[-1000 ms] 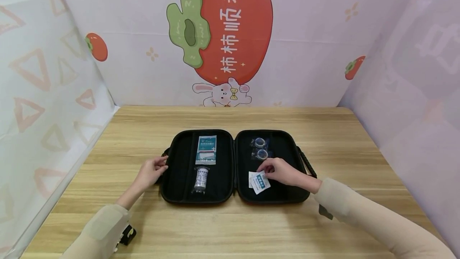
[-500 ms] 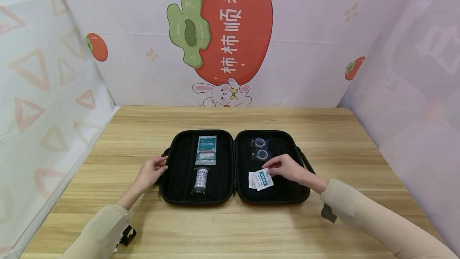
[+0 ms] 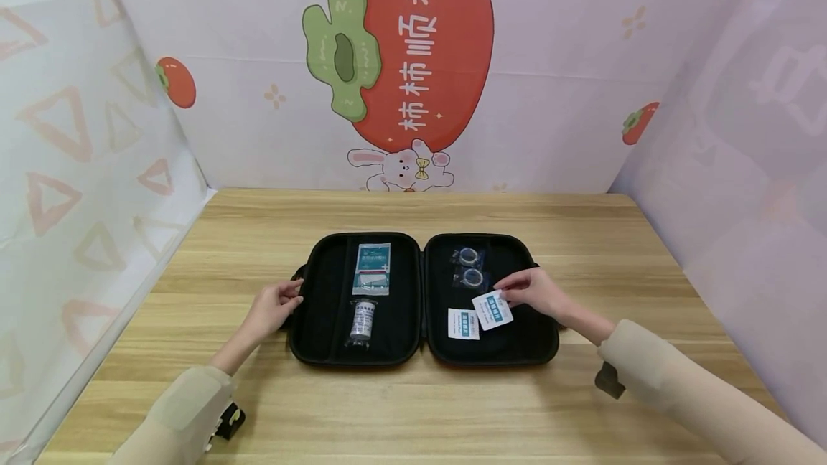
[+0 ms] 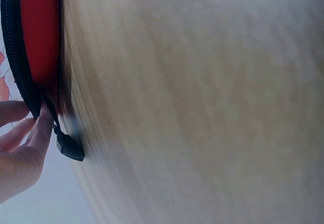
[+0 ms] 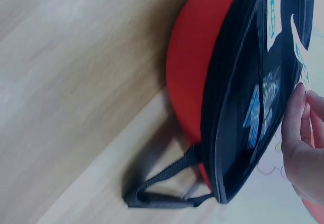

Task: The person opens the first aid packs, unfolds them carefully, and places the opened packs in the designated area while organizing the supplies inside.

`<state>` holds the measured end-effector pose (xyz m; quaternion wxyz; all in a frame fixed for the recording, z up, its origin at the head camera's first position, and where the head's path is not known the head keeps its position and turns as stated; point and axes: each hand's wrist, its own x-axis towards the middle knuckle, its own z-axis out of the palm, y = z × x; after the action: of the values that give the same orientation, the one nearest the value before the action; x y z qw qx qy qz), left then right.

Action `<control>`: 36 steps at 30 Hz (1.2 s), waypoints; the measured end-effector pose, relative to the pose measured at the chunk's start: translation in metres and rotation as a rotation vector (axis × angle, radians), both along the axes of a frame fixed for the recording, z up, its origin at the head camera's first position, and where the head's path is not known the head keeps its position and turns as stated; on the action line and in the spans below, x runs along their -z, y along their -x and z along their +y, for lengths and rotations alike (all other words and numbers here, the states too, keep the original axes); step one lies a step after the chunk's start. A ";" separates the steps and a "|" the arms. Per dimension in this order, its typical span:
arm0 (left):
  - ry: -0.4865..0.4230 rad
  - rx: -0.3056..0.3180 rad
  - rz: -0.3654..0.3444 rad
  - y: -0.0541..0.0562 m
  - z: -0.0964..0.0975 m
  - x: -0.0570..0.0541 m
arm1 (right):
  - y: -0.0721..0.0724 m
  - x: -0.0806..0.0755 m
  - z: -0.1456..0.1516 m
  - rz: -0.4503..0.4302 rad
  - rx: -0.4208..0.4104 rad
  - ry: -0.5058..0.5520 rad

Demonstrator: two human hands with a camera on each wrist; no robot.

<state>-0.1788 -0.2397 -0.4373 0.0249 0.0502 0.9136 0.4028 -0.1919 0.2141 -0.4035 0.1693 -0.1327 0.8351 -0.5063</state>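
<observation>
A zippered case [image 3: 397,357], black inside and red outside, lies unfolded flat on the table. My right hand [image 3: 533,291] pinches a small white square sachet [image 3: 492,309] with blue-green print by its corner, above the case's right half. A second sachet [image 3: 463,324] lies in that half, to its left. In the right wrist view, thumb and fingers of the right hand [image 5: 304,127] hold the sachet [image 5: 300,54] over the rim. At the case's left edge, my left hand [image 3: 274,306] grips the rim; its fingers [image 4: 43,127] are beside the zipper pull [image 4: 69,147] in the left wrist view.
Two wrapped rolls [image 3: 472,278] lie at the back of the right half. The left half holds a teal-and-white packet [image 3: 371,269] and a wrapped white roll [image 3: 362,321]. A black handle [image 5: 167,201] sticks out from the case's right side. Printed cloth walls surround the wooden table [image 3: 388,415].
My right hand has lifted the upper sachet and moved it right and away, off the second sachet, which now shows fully. The left hand stays at the case's edge.
</observation>
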 end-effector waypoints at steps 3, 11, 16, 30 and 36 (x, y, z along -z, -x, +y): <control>-0.001 0.003 0.000 0.000 0.000 0.000 | 0.002 -0.003 0.007 0.009 0.029 -0.013; 0.002 0.006 0.008 0.000 0.000 -0.001 | 0.004 -0.012 0.021 0.009 0.073 -0.047; 0.002 0.006 0.006 0.000 0.000 0.000 | 0.004 -0.015 0.029 0.065 0.072 -0.102; -0.001 0.006 0.007 0.001 -0.001 0.002 | 0.009 -0.012 0.033 0.175 0.078 -0.274; -0.001 0.001 0.003 0.001 -0.001 0.001 | 0.011 -0.005 0.033 0.165 0.063 -0.264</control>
<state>-0.1793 -0.2404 -0.4385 0.0239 0.0515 0.9134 0.4031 -0.2032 0.2471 -0.3987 0.1001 -0.1244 0.9091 -0.3847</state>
